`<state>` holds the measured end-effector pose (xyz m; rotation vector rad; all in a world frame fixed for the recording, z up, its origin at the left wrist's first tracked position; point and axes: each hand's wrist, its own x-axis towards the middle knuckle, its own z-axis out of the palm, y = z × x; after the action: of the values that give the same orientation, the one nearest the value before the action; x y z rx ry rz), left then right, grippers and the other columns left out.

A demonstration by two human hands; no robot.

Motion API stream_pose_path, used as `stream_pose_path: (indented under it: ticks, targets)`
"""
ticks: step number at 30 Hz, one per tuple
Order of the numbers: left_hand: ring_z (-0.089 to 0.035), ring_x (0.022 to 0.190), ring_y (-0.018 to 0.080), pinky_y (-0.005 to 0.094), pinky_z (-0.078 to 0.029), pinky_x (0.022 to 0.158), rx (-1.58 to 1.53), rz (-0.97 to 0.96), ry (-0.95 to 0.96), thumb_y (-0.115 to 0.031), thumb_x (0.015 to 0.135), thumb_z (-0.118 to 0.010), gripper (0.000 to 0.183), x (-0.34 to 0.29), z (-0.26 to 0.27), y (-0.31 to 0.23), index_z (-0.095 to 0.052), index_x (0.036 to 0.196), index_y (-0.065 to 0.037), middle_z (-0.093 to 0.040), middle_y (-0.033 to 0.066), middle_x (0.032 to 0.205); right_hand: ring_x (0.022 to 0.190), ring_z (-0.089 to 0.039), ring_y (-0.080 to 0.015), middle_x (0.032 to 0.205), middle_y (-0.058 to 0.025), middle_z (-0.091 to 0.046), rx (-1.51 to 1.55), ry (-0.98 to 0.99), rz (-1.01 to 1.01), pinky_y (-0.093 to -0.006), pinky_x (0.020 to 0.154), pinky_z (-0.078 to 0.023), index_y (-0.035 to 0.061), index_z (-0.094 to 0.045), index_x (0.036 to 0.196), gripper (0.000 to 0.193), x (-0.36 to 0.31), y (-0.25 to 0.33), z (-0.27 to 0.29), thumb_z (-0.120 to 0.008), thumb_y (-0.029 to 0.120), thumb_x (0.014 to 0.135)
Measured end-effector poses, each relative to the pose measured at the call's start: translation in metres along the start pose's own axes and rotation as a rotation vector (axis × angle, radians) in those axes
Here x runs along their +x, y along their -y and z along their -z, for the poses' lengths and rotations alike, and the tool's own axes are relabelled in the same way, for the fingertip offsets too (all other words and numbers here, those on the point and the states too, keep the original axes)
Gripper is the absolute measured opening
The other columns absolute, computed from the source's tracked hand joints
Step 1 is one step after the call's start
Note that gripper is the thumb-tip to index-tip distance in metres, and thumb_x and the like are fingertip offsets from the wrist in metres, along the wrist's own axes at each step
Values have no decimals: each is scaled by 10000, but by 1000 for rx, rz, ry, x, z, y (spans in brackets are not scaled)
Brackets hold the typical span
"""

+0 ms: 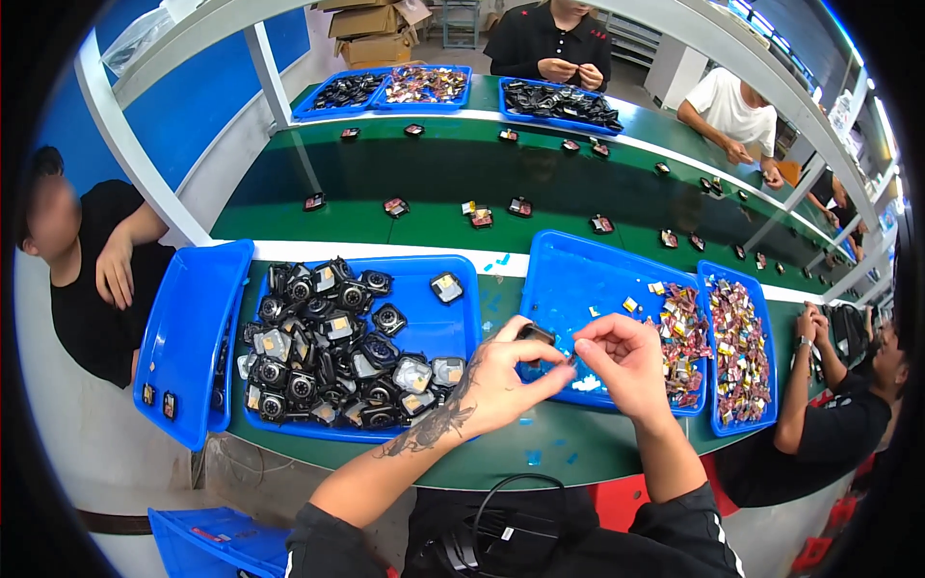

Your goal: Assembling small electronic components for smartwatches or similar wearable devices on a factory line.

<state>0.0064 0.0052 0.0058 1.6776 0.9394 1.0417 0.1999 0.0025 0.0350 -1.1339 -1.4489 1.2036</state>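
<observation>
My left hand grips a small black watch case between thumb and fingers. Close beside it, my right hand is closed in a pinch, the fingertips almost meeting the left thumb; what they hold is too small to make out. Both hands are over the near left part of a blue tray, where bits of light-blue film lie. Small red, yellow and silver parts are heaped at that tray's right side. To the left of my hands, another blue tray holds many black watch cases.
Further right stands a blue tray of small coloured parts. At the left, an empty-looking blue tray leans tilted. A green conveyor belt carries spaced-out watch pieces beyond a white rail. Several other people sit around; a metal frame arches overhead.
</observation>
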Motion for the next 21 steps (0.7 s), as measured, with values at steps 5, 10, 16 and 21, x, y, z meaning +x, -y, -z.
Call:
stream_pose_path:
  ticks: [5,10,16,21]
  targets:
    - [-612,920,189,307,-492,784,-43,1,-70,-109,785,-771,170,-5,-2,4,-736,942,-53,-590,86,984,703,-568,-42,838,-14,-637,1,29,-20,-174,637,-456,-8,-611,926,79,-1,-5,-7,-673,6,879]
    - [-609,913,173,288,-492,768,-21,2,-42,-109,788,-773,159,-5,4,5,-740,931,-50,-593,84,984,755,-543,-34,867,-7,-614,56,80,-33,-185,651,-453,13,-575,905,87,-3,-6,-10,-661,19,892]
    - [-615,863,175,273,-491,758,-28,23,-112,-106,775,-782,162,-4,2,7,-734,912,-33,-610,89,959,764,-563,-80,870,-48,-592,-126,33,70,-216,651,-464,3,-554,890,88,-4,-9,-19,-642,2,887]
    - [-615,871,166,270,-494,755,-70,39,-121,-85,775,-773,148,-5,0,13,-728,900,-18,-609,92,956,703,-602,-165,829,-104,-575,-602,-47,364,-258,601,-480,-13,-553,897,123,-11,0,-27,-660,-35,840]
